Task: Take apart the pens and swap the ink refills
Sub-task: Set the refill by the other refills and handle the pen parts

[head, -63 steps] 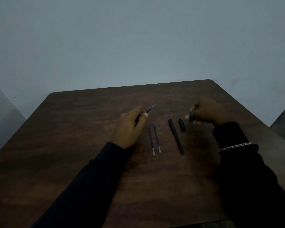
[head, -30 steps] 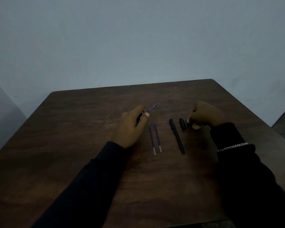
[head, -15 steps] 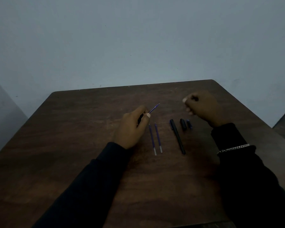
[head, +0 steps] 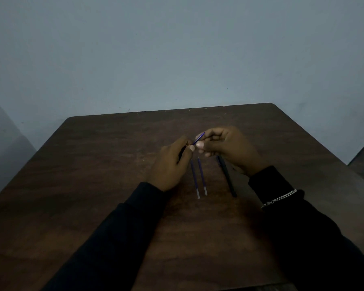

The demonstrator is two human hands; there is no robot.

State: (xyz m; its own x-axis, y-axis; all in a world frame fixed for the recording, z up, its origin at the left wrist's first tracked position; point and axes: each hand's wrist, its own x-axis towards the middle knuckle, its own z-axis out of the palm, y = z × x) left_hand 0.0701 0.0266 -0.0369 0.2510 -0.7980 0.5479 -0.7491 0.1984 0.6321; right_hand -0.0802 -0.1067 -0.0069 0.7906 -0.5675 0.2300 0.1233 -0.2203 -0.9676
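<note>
Your fingertips (head: pixel 199 144) are meeting over the middle of the table (head: pixel 105 169), and both sets are pressing together on the same thin blue refill (head: pixel 198 138). Your left hand (head: pixel 171 164) is curling around a dark pen barrel (head: pixel 181 153), thumb and forefinger pinching its front end right where the refill is sticking out. The refill is slanting up and away to the right from that pinch. Your right hand (head: pixel 229 148) is closing on the free end of it, thumb below and forefinger above, so the refill's tip is just peeking out past your knuckle. The two hands are nearly touching at the thumbnails.

Just below your fingers, two more loose refills (head: pixel 199 177) are lying flat on the wood, side by side and almost parallel, their pale ends pointing toward you. They are sitting in the gap between your wrists, touched by neither hand. To their right, a black pen body (head: pixel 227 177) is lying at a slight angle, its far end hiding under your right palm. Whether any small pieces are resting beneath that hand, I cannot tell.

Farther out, your dark sleeves (head: pixel 114 232) are running down toward the near edge, and a silver chain bracelet (head: pixel 280 198) is sitting over the right cuff. Beyond the table, a plain pale wall (head: pixel 177 49) is filling the background.
</note>
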